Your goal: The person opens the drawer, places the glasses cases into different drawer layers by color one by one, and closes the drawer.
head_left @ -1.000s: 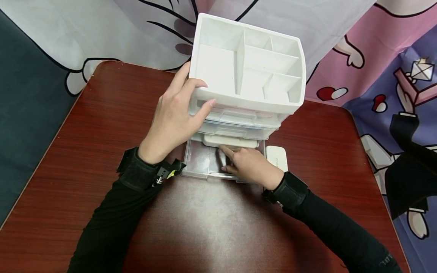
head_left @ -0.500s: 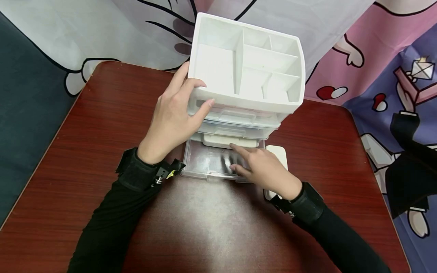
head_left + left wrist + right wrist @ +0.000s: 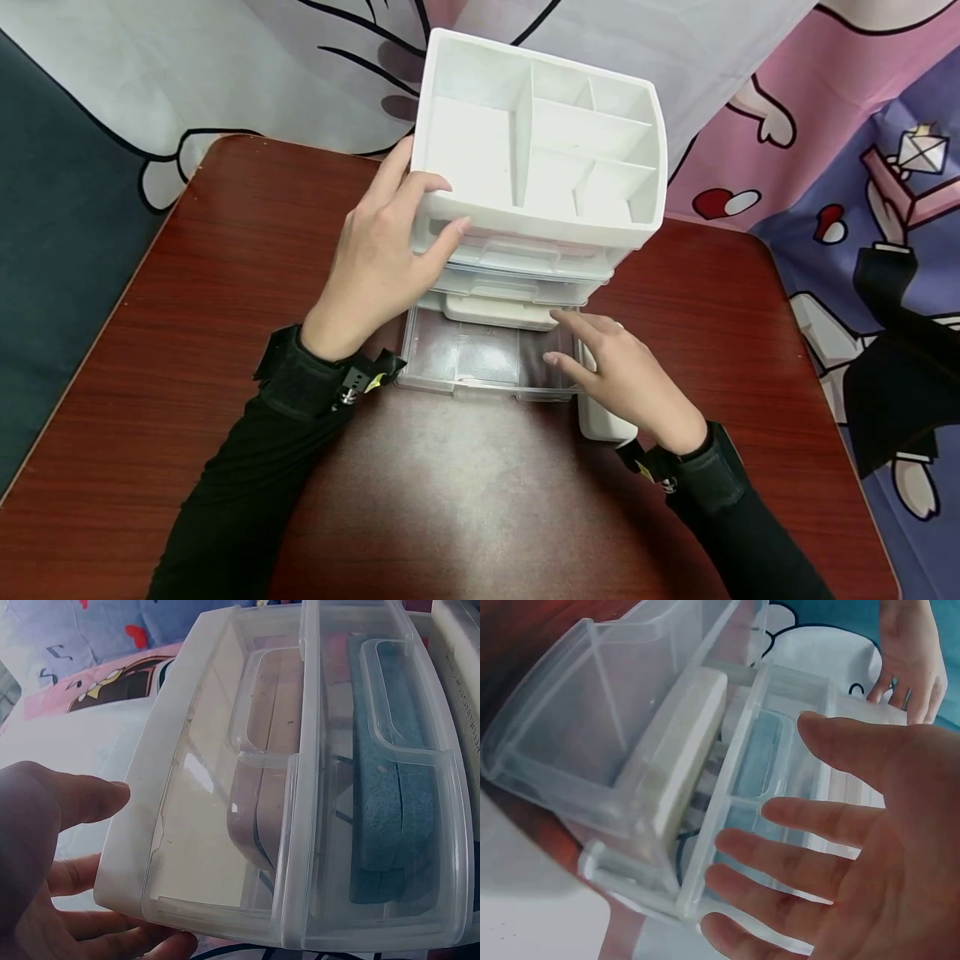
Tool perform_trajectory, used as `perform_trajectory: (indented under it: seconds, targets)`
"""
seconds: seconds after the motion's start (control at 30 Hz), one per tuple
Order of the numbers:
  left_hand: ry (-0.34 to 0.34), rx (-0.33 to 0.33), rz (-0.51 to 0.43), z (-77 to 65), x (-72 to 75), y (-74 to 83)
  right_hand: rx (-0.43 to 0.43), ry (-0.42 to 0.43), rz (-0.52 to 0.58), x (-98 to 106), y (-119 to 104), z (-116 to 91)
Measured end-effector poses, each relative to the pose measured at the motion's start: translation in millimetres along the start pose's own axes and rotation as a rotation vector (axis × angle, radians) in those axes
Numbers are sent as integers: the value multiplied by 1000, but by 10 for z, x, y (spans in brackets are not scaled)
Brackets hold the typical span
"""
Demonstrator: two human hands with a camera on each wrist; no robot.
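A white drawer organizer [image 3: 540,212] with clear drawers stands on the table. My left hand [image 3: 378,250] grips its front left top corner, thumb on the front and fingers over the rim and side. The lowest clear drawer [image 3: 431,354] is pulled out. At its back lies a white oblong case [image 3: 498,312], partly under the drawer above. My right hand [image 3: 630,379] hovers at the drawer's right side, fingers spread and holding nothing. Under this hand, another white case [image 3: 606,423] lies on the table. Through the upper drawers show a pinkish case [image 3: 251,780] and a blue case [image 3: 379,802].
The organizer's top tray [image 3: 472,150] has several compartments. Under everything is a dark red-brown table [image 3: 187,375]. A printed cloth [image 3: 720,167] hangs behind the table and to its right.
My right hand has drawn back from inside the low drawer, rightward and toward me, its fingers leaving the front of the white case. My left hand keeps its place on the organizer.
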State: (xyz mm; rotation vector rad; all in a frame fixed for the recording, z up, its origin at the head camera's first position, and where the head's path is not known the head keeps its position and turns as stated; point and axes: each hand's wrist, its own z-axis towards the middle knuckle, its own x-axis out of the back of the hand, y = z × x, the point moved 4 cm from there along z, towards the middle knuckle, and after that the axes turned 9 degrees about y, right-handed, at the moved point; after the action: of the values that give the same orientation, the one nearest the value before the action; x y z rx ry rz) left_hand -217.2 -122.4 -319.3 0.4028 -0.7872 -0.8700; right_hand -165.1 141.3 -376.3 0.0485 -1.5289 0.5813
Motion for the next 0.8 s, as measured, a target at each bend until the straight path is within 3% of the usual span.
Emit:
perform_trajectory:
  seconds: [0.33,0.8]
  targets:
    - [1,0,0,4,-3,-6,33,52,-12,-14,156,-112]
    - [0,2,8,-1,-7,-9,3,38,-19,-80,428,-268]
